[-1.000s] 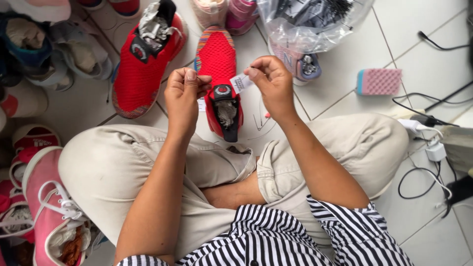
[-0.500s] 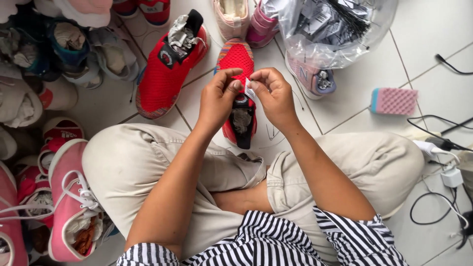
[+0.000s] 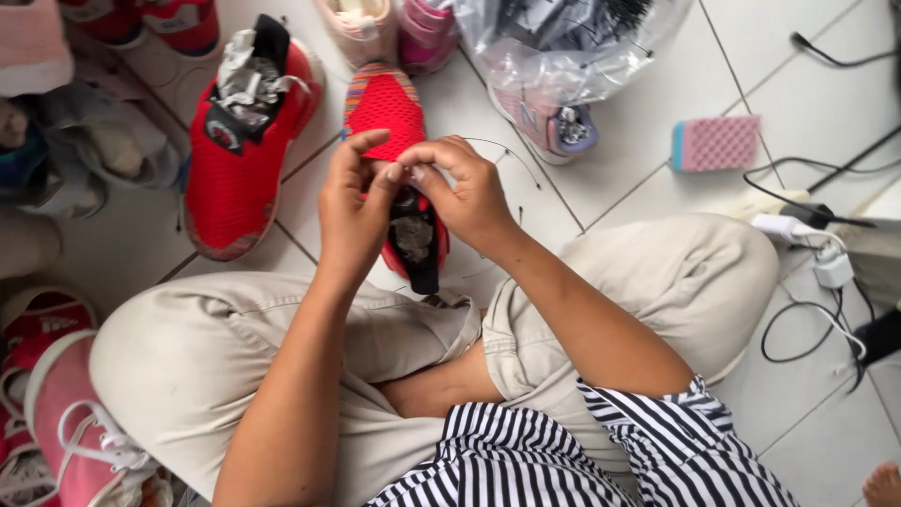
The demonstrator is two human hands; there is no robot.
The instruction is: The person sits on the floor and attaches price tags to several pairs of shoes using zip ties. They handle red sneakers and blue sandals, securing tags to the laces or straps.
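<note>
I sit cross-legged on a white tiled floor. My left hand (image 3: 349,207) and my right hand (image 3: 466,192) meet fingertip to fingertip above a red knit shoe (image 3: 387,111) that lies on the floor in front of my knees. Both hands pinch the same small spot. A thin dark thread (image 3: 504,150) arcs out to the right from that pinch. Anything else between the fingers is hidden. The shoe's black tongue and heel (image 3: 413,246) show below my hands.
A second red shoe (image 3: 242,141) stuffed with paper lies to the left. A clear plastic bag (image 3: 563,47) holding shoes sits at the top right, a pink sponge (image 3: 715,143) beside it. A white charger with cables (image 3: 818,258) lies right. Pink shoes (image 3: 66,422) crowd the lower left.
My hands have come together from slightly apart. The small white tag held between them earlier is no longer visible, and a thin thread now shows at the right hand.
</note>
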